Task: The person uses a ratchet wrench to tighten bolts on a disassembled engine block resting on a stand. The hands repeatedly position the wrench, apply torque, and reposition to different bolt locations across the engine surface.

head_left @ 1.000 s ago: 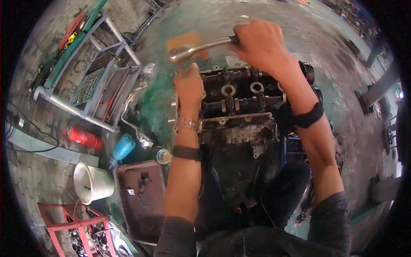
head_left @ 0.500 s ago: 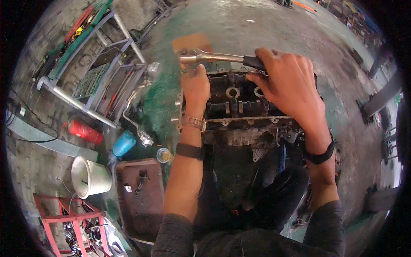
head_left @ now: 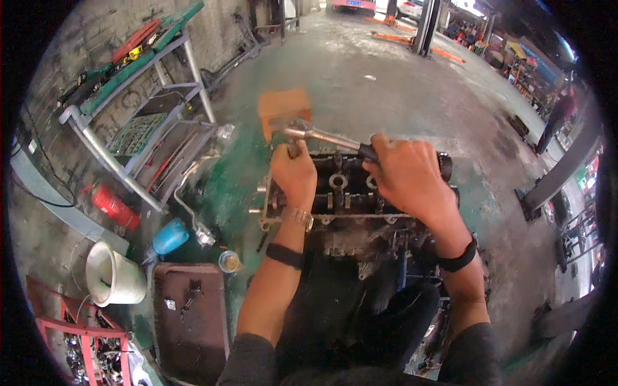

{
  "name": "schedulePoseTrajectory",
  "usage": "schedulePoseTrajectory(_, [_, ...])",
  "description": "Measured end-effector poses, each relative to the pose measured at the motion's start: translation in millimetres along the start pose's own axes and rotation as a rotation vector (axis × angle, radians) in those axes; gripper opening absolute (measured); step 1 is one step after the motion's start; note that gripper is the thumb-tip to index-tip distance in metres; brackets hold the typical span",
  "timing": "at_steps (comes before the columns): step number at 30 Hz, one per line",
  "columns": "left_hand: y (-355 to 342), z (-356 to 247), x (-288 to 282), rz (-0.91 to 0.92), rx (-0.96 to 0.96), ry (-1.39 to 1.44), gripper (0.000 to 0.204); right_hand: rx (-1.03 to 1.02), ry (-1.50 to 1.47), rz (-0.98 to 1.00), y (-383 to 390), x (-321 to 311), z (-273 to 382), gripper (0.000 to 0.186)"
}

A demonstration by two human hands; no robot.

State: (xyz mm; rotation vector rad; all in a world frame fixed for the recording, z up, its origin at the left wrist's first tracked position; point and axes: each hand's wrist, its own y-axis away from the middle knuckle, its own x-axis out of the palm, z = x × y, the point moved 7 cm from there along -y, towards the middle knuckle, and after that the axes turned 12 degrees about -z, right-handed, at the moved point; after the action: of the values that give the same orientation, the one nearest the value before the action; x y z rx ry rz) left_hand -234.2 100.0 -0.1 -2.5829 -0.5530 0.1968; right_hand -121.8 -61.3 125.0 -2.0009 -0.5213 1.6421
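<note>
Long steel ratchet wrench [head_left: 322, 136] over grimy dark metal engine block [head_left: 347, 206] on green-stained concrete floor [head_left: 386, 83]. Right hand [head_left: 405, 177] wrapped tight around handle; left hand [head_left: 294, 172] closed on ratchet head. Left: grey tool shelf [head_left: 129, 128], red extinguisher [head_left: 112, 207], white bucket [head_left: 112, 273].

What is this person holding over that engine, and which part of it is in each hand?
A ratchet wrench. The right hand grips its dark handle end; the left hand is closed around the head end, steadying it on top of the engine block.

Ratchet [head_left: 322, 136] handle end hidden in right hand [head_left: 407, 180], socket behind left hand [head_left: 295, 175], orange block [head_left: 283, 109] blurred
</note>
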Motion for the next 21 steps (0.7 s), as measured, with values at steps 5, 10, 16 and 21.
schedulePoseTrajectory(5, [16.6,-15.7,-9.3,0.042,-0.056,0.364,0.034,0.03,-0.03,0.025,-7.4,18.6,-17.7,0.025])
schedulePoseTrajectory(10, [5.0,-3.7,4.6,0.223,-0.179,0.375,0.043,-0.016,-0.099,-0.083,-25.9,39.1,-32.5,0.022])
schedulePoseTrajectory(16, [0.0,-1.9,3.8,0.277,-0.127,0.342,0.037,-0.138,-0.181,-0.268,-81.6,87.5,-39.5,0.024])
schedulePoseTrajectory(21, [-1.3,5.1,8.5,0.327,-0.125,0.342,0.043,-0.165,-0.291,-0.26,-131.0,135.9,-20.5,0.037])
